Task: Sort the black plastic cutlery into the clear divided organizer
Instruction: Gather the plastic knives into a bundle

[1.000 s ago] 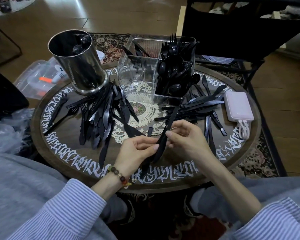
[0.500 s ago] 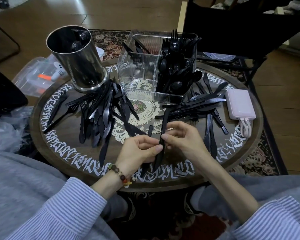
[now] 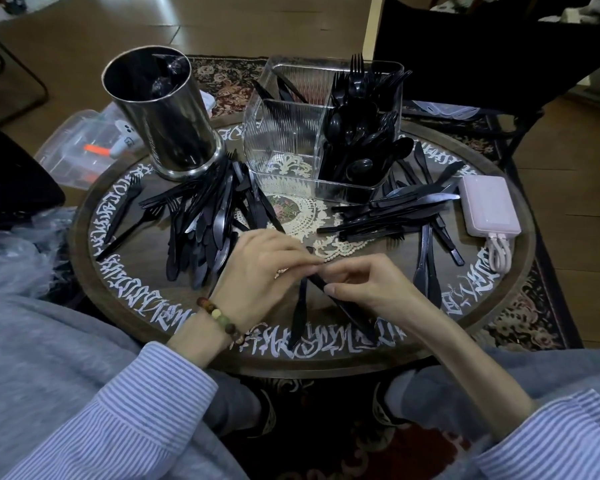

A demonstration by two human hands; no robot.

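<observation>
where fingertips meet, left hand (image 3: 264,271) and right hand (image 3: 364,289) pinch knives (image 3: 300,313) hanging below

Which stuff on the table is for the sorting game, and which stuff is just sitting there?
For the sorting:
- clear organizer
- loose cutlery pile
- second pile
- black pieces held by the left hand and right hand

Just sitting there:
- metal canister
- pink power bank
- plastic box beyond the table
</observation>
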